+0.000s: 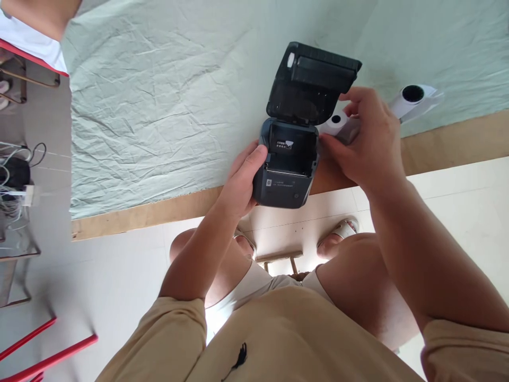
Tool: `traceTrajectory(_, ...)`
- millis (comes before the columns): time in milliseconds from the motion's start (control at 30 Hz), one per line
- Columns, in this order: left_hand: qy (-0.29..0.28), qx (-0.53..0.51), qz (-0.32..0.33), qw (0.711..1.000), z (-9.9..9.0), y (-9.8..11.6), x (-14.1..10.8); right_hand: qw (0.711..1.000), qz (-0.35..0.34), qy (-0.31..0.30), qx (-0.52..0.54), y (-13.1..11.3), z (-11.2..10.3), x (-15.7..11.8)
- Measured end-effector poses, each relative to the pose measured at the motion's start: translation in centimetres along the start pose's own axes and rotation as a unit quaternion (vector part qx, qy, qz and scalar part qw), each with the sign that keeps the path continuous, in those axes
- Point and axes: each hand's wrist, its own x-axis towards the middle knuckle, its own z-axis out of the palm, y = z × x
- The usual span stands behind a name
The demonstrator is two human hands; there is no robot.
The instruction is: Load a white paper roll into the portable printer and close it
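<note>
In the head view, my left hand grips the left side of a dark label printer, its thumb near the rim of the paper bay. The printer's lid is swung up, and the bay shows a small printed sticker and no roll. To the right of the printer, my right hand has its thumb and fingers around a small white paper roll with a dark core hole. Beyond that hand, a larger white roll stands on the cloth with its loose end sticking out.
A pale green cloth covers the table, with a wooden edge along the front. Another person's arm reaches in at the upper left. Tangled cables and red bars lie to the left. A stool shows below.
</note>
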Motion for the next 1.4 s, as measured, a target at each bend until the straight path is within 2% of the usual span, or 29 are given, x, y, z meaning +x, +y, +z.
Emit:
traceTrajectory(67,-0.001,-0.015,0.0,1.0,0.1,0.0,0.1,0.999,0.017,0.031,0.027,0.2,0.1,-0.1)
traceTrajectory(167,0.008,-0.02,-0.003,1.0,0.2,-0.1,0.1,0.987,0.01,0.144,0.074,-0.6,-0.7,0.0)
traceTrajectory(267,0.006,-0.015,-0.004,1.0,0.1,-0.1,0.1,0.962,-0.098,0.235,0.096,-2.4,-2.0,0.5)
traceTrajectory(367,-0.003,-0.002,0.0,1.0,0.1,0.0,0.0,0.943,-0.183,0.253,0.111,-4.8,-2.2,0.5)
traceTrajectory(500,0.001,0.003,0.015,1.0,0.4,0.4,-0.3,0.968,-0.188,0.151,0.068,-7.5,-0.8,-0.4)
traceTrajectory(633,-0.007,0.001,0.008,1.0,0.4,0.6,-0.4,0.982,-0.155,0.1,0.024,-7.8,-0.1,-0.7)
traceTrajectory(800,0.016,0.025,-0.004,1.0,0.7,0.5,-0.5,0.972,-0.196,0.126,0.029,-7.2,0.1,-0.1)
traceTrajectory(933,0.024,0.047,-0.014,0.999,0.8,0.4,-0.4,0.975,-0.183,0.126,-0.003,-7.7,0.4,-0.5)
traceTrajectory(1067,-0.004,0.067,0.014,0.998,-0.1,0.1,-0.2,0.969,-0.218,0.075,0.085,-8.2,0.7,-1.1)
traceTrajectory(1133,-0.009,0.081,0.02,0.996,-0.5,0.1,-0.1,0.965,-0.218,0.078,0.121,-8.0,0.9,-1.2)
traceTrajectory(1267,-0.009,0.083,0.026,0.996,-0.8,0.2,-0.2,0.96,-0.14,0.203,0.133,-6.9,1.0,-1.0)
traceTrajectory(1300,-0.015,0.084,0.024,0.996,-0.8,0.3,-0.2,0.962,-0.111,0.214,0.13,-6.5,1.0,-0.9)
traceTrajectory(1400,-0.031,0.094,0.026,0.995,-1.0,0.1,-0.2,0.98,-0.045,0.142,0.135,-5.5,0.9,-0.8)
